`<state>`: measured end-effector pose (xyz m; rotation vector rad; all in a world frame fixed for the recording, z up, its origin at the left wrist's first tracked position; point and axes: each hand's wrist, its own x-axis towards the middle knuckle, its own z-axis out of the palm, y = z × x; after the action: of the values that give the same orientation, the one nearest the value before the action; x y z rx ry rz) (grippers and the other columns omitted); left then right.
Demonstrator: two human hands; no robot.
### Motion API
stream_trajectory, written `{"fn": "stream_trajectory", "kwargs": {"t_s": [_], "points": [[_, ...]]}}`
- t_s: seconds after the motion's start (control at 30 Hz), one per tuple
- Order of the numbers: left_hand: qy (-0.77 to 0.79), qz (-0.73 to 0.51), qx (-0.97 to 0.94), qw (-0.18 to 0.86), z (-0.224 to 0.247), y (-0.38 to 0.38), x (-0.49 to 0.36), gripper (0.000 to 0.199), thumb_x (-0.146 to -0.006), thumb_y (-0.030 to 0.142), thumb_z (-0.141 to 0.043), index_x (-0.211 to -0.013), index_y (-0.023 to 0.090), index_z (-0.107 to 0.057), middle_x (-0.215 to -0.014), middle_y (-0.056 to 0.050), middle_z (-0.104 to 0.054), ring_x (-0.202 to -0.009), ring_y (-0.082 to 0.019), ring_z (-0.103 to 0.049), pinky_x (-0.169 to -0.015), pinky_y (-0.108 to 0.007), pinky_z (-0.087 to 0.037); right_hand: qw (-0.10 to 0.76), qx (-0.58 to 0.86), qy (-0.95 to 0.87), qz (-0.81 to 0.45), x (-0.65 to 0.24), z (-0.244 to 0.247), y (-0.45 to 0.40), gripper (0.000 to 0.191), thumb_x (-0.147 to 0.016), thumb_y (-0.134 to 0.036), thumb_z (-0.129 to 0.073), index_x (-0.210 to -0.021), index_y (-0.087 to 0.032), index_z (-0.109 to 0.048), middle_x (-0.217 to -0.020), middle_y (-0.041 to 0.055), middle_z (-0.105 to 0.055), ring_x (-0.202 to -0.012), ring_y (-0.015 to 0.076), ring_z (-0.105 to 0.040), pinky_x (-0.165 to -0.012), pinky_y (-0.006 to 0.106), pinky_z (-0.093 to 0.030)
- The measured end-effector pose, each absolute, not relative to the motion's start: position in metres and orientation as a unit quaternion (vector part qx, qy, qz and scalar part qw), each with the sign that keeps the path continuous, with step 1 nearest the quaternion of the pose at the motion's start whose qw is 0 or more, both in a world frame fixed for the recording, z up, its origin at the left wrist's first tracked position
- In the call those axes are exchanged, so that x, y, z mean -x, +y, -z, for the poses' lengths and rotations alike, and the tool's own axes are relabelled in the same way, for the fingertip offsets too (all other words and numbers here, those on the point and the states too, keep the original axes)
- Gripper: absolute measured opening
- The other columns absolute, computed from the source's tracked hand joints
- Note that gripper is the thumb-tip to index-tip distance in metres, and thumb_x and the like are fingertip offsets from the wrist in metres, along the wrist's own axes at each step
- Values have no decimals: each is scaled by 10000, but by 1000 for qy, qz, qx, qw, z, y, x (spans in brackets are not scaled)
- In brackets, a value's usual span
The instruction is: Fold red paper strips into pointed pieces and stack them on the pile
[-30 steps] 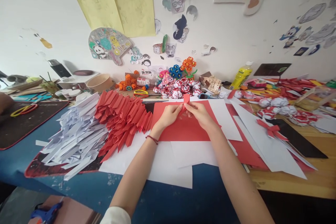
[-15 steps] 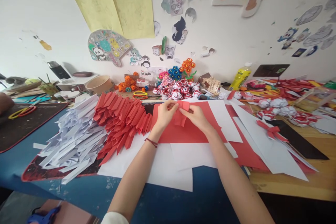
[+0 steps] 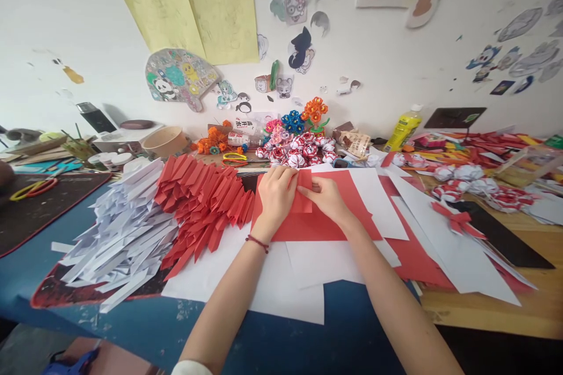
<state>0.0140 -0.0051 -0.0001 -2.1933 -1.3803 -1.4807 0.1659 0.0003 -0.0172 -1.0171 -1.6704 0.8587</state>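
A small piece of red paper [image 3: 303,204] is held between my two hands above a larger red sheet [image 3: 329,225]. My left hand [image 3: 276,192] is closed on its left side, the back of the hand hiding part of it. My right hand [image 3: 324,196] pinches its right edge between thumb and fingers. White sheets [image 3: 290,299] lie under the red one. To the left of my hands are a heap of folded red paper strips [image 3: 206,199] and a heap of folded white paper strips [image 3: 123,240].
Red-and-white paper flowers [image 3: 303,151] and yellow-handled scissors [image 3: 234,157] lie behind my hands. A yellow bottle [image 3: 403,128] stands at the back right. More scissors [image 3: 34,188] rest on a dark mat at far left. White sheets and a red bow [image 3: 457,220] lie at right.
My left hand has turned over the small red paper, its back now facing up. The paper looks flatter and more upright. My right hand keeps its pinch, shifted slightly.
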Motion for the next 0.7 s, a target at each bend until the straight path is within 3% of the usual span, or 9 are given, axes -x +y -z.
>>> {"fn": "stream_trajectory", "kwargs": {"t_s": [0.13, 0.23, 0.43, 0.7], "points": [[-420, 476, 767, 96, -4, -6, -12, 176, -916, 278, -537, -946, 224, -701, -962, -56, -705, -886, -202, -565, -798, -338, -368, 489, 468, -690, -257, -169, 16, 1, 484, -798, -525, -622, -567, -201, -347, -540, -55, -322, -520, 92, -298, -483, 247, -207], [-420, 517, 746, -5, -9, -4, -12, 203, -910, 336, -551, -850, 220, -706, -910, -46, -711, -865, -192, -576, -817, -339, -383, 486, 480, -696, -221, -171, 14, 1, 511, -823, -497, -601, -572, -209, -263, -556, -60, -235, -530, 87, -239, -495, 256, -162], [-409, 559, 659, -292, -6, 8, -7, 233, -821, 403, -650, -837, 176, -699, -870, -51, -711, -751, -152, -612, -669, -258, -434, 489, 474, -701, -211, -173, 9, -2, 483, -841, -447, -593, -577, -203, -270, -564, -56, -238, -539, 90, -252, -503, 256, -169], [-396, 555, 630, -373, -1, 11, -8, 240, -774, 394, -691, -802, 161, -739, -849, -70, -722, -813, -179, -635, -734, -277, -457, 484, 457, -705, -245, -171, 7, -6, 400, -840, -439, -590, -591, -183, -410, -579, -41, -320, -558, 101, -295, -506, 251, -201]]}}
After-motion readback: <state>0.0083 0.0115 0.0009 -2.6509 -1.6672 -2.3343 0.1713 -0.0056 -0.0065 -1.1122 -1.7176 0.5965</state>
